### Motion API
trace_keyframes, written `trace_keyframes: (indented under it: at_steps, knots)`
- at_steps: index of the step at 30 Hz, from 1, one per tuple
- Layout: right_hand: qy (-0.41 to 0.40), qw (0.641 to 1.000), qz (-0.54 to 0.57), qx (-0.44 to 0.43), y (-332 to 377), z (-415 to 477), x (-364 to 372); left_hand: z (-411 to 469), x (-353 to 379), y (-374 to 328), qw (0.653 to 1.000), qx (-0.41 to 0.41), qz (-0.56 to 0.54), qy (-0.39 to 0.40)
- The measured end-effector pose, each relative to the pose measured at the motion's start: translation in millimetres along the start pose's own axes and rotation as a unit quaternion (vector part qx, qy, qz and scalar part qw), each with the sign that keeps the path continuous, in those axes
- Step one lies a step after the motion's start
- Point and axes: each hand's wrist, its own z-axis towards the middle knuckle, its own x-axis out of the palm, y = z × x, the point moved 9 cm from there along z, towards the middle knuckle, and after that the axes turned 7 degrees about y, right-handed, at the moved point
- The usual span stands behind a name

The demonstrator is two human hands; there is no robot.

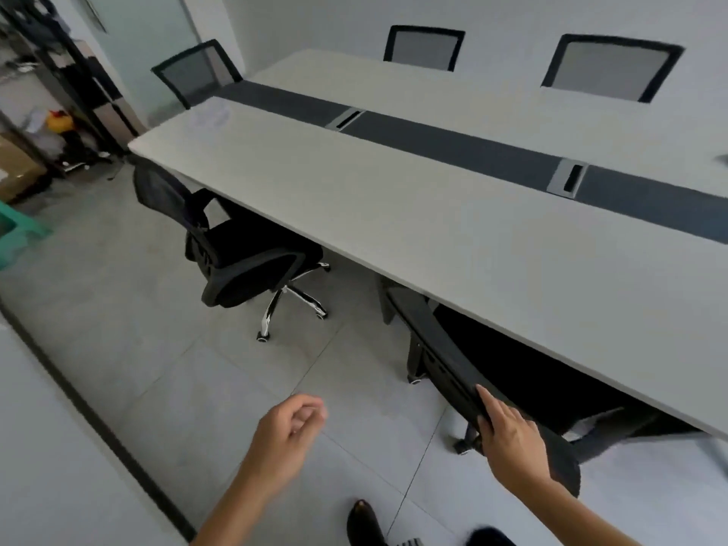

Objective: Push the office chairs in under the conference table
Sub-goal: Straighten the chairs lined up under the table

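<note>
A long pale conference table with a dark centre strip fills the right of the view. Right in front of me a black office chair sits with its seat under the table edge, and my right hand rests flat on the top of its backrest. My left hand hangs free over the floor, fingers loosely curled, holding nothing. Further left a second black chair stands turned sideways, its seat partly out from the table. Three mesh-backed chairs stand at the far end and far side.
Grey tiled floor lies open on my left. A dark shelf rack with boxes and a green bin stand at the far left. A pale curved partition with a dark edge runs along the near left. My shoe shows below.
</note>
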Motion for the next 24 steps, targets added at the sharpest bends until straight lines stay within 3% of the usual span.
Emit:
trace_keyframes:
  at_steps: [6,11,15,19,24]
  knots:
    - [-0.045,0.998,0.027,0.027,-29,-33,-7,83,65,-50,0.974,0.118,0.156,0.116]
    - [-0.046,0.992,0.061,0.097,-79,-56,-19,124,134,-81,0.918,0.238,0.291,0.130]
    - [-0.036,0.973,0.137,0.180,-125,-60,-31,151,167,-76,0.872,0.261,0.391,0.139]
    - [-0.106,0.959,0.018,0.263,-166,-62,-42,153,197,-88,0.863,0.283,0.402,0.117]
    - [-0.131,0.955,-0.051,0.261,-179,-46,-46,164,223,-96,0.853,0.275,0.433,0.094]
